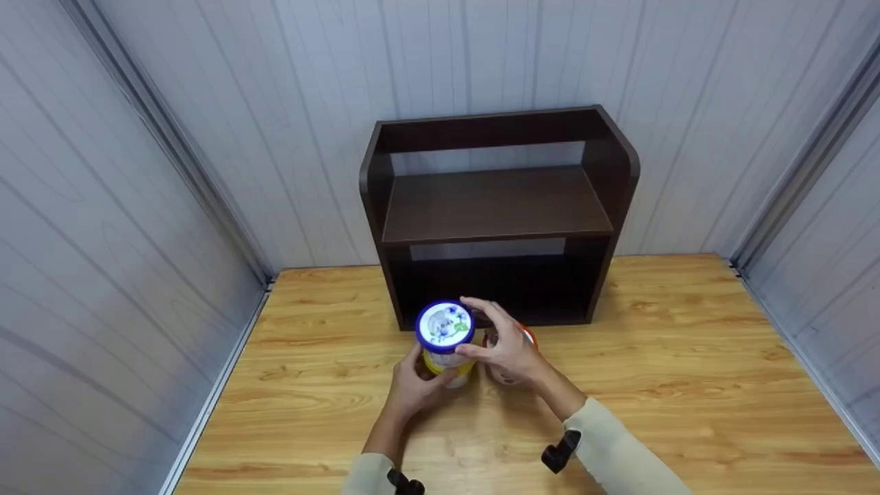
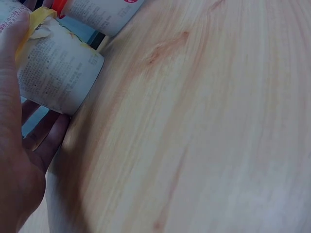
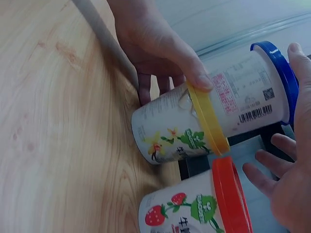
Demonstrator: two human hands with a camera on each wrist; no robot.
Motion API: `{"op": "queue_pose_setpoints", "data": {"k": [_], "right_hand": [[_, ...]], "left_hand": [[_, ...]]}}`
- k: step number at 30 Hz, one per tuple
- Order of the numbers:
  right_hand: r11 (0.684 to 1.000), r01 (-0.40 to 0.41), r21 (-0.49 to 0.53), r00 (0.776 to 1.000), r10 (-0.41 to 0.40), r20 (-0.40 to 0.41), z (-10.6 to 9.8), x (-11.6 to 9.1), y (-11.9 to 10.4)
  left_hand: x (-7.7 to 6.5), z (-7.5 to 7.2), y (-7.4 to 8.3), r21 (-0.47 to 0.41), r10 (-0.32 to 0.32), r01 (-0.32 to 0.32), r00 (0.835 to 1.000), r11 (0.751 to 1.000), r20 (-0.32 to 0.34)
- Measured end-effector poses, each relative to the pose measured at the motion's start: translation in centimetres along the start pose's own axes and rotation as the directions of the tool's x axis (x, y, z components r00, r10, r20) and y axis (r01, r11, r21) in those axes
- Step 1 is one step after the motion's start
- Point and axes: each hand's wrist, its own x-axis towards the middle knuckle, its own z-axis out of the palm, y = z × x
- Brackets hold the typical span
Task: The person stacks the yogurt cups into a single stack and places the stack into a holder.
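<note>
Gripping the yellow-lidded tub [image 3: 167, 127] at the head view's lower centre, the left hand [image 1: 414, 386] curls round it; the right hand [image 1: 510, 349], thumb and fingers parted, holds the blue-lidded tub [image 1: 445, 327] stacked on top.

Dark shelf [image 1: 498, 206] on wood-grain tabletop [image 1: 323, 412], pale panelled walls [image 1: 309, 137] around
</note>
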Motion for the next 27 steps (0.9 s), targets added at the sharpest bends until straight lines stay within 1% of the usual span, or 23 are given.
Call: {"op": "queue_pose_setpoints", "data": {"k": [6, 12, 14, 20, 27], "right_hand": [[0.999, 0.002, -0.037, 0.999, -0.004, -0.034, -1.0, -0.3, 0.4], [0.999, -0.011, -0.043, 0.999, 0.009, -0.044, -2.0, -0.6, 0.8], [0.999, -0.026, -0.047, 0.998, 0.024, -0.054, -2.3, -0.7, 0.9], [0.997, -0.04, -0.073, 0.997, 0.034, -0.074, -3.1, -1.3, 1.4], [0.996, -0.078, -0.049, 0.991, 0.072, -0.109, -4.1, -2.0, 2.1]], "left_hand": [[0.0, 0.0, -0.1, -0.047, -0.029, 0.03, 0.999, 0.998, 0.031], [0.0, -0.1, 0.1, -0.055, -0.025, 0.028, 0.999, 0.998, 0.042], [0.0, -0.1, 0.1, -0.058, -0.026, 0.029, 0.999, 0.998, 0.044], [-0.1, -0.3, -0.1, -0.078, -0.029, 0.032, 0.998, 0.996, 0.049], [-0.4, -0.7, -0.3, -0.12, -0.033, 0.042, 0.996, 0.992, 0.078]]}}
